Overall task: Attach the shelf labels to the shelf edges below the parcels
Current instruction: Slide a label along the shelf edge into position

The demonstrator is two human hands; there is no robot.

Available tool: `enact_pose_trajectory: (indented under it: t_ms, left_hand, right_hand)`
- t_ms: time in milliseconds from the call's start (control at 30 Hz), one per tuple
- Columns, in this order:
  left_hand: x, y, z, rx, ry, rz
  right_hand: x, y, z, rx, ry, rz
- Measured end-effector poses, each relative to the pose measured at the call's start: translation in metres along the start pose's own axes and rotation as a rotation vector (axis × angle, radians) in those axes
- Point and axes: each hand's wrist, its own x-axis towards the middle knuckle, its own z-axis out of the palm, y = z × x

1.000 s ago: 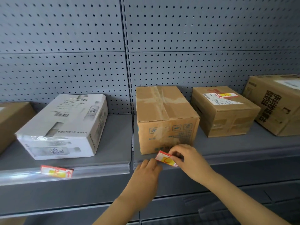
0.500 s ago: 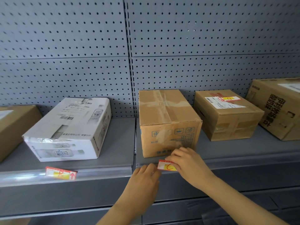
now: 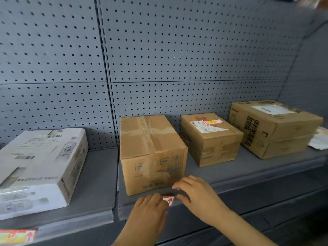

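Grey pegboard and shelving behind the work

A grey perforated back wall [image 3: 177, 50] fills the upper part of the view, its round holes set in regular rows. A dark slotted upright [image 3: 104, 68] runs down it, left of centre, and splits it into two bays. A thin horizontal seam [image 3: 53, 83] crosses each bay at about mid-height. At the right, a plain grey side panel [image 3: 308, 77] closes the unit. A loose heap of white paper or packets [image 3: 319, 139] lies at the far right edge. Lower grey ledges [image 3: 284, 210] show below. Something blurred [image 3: 316, 2] sits in the top right corner, too unclear to identify.
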Motion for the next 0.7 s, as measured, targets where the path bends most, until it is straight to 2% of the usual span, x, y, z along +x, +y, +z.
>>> enact_pose_trajectory:
  t_ms: [333,533,700]
  left_hand:
    - [0.058,0.036,0.016,-0.067,0.105,0.153]
    - [0.098,0.057,0.023,-0.046,0.049,0.182]
    - [0.141,0.076,0.035,-0.004,0.078,0.151]
  right_hand:
    - [-0.034,0.044,-0.035,0.02,0.045,0.118]
    - [-0.032,0.093,-0.065,0.05,0.174,0.16]
    - [-0.002,0.157,-0.096,0.084,0.276,0.15]
